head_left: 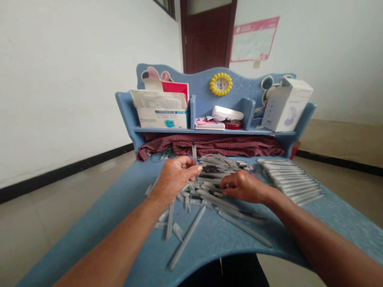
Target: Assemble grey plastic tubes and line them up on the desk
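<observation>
Two loose clear tubes lie nearest, nr the curved front edge of the blue desk (149, 255). The L one (188, 238) slants, near end aimed back at the person & a bit left, far end at the heap; the R one (245, 229) slants the opp. way, near end toward the R forearm. Short flat pieces (177, 231) are scattered close by, axes every which way.

Farther in, L hand (175, 175) pinches a held tube (194, 151) btwn thumb & fingers: long axis approx. vert., dark end up, lower end down at the heap's L side. R hand (247, 187) is at the heap's R side, fingers bent, tips down among the pieces; can't tell if it grips anything. The heap (220, 161) sits btwn & beyond both hands, mixed tubes + short pcs, many lying roughly crosswise.

On R, past R wrist, a neat row of tubes (295, 183): laid side by side, axes parallel, near ends angled to the right.

Behind: red checked cloth (215, 145) under the blue shelf (193, 113). On it, L to R: mask box (163, 119), papers (209, 126), red tin (232, 125), tall white box (284, 107). Yellow-rimmed clock (220, 84) on the backboard, ctr. Farthest: dark door (206, 40), pink-edged poster (254, 40) on the wall.
</observation>
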